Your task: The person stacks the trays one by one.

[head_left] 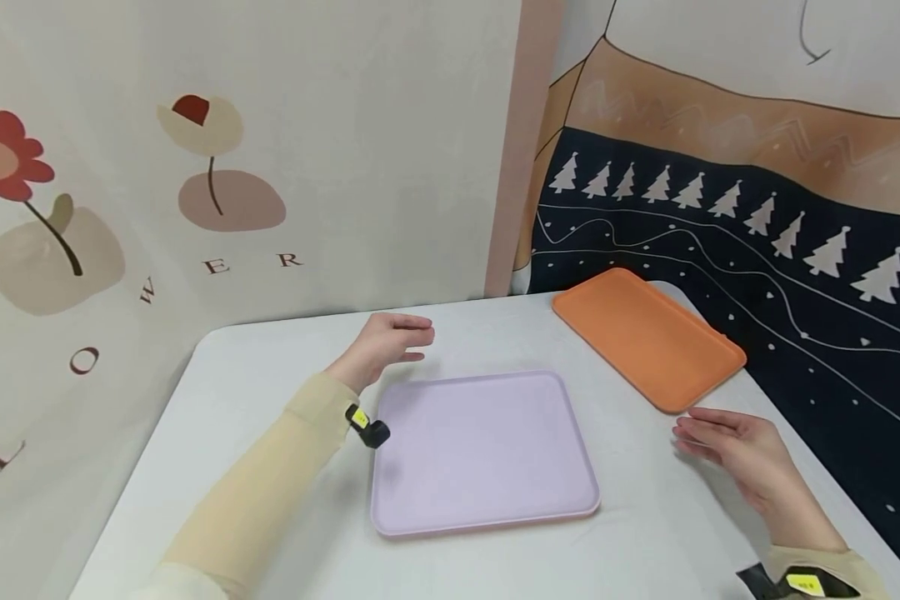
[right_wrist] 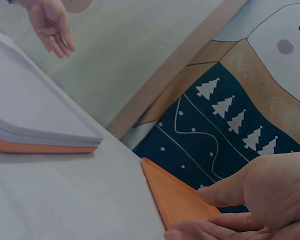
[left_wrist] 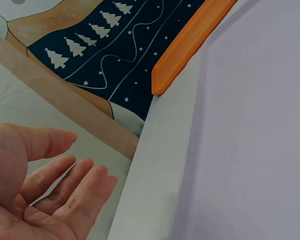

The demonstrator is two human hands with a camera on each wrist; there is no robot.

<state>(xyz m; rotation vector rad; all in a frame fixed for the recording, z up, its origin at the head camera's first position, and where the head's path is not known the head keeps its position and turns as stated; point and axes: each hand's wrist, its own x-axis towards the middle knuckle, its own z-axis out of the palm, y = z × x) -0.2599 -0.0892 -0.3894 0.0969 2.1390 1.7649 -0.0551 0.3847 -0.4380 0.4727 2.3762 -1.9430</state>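
Note:
A lilac tray point(head_left: 483, 450) lies at the middle of the white table. From the side, in the right wrist view, the lilac tray point(right_wrist: 35, 95) sits stacked over at least one more, with an orange edge point(right_wrist: 45, 147) at the bottom. My left hand point(head_left: 390, 342) hovers by its far left corner, fingers loosely extended, holding nothing. Farther right, a separate orange tray point(head_left: 648, 337) lies flat near the table's right edge. My right hand point(head_left: 742, 458) is beside that tray's near corner with relaxed fingers and an empty palm; whether it touches the tray I cannot tell.
The white table point(head_left: 285, 483) meets a pale wall hanging point(head_left: 360, 150) printed with flowers and letters. At the right is dark fabric point(head_left: 817, 333) with white trees. Each wrist wears a black strap point(head_left: 367, 427) with a yellow label.

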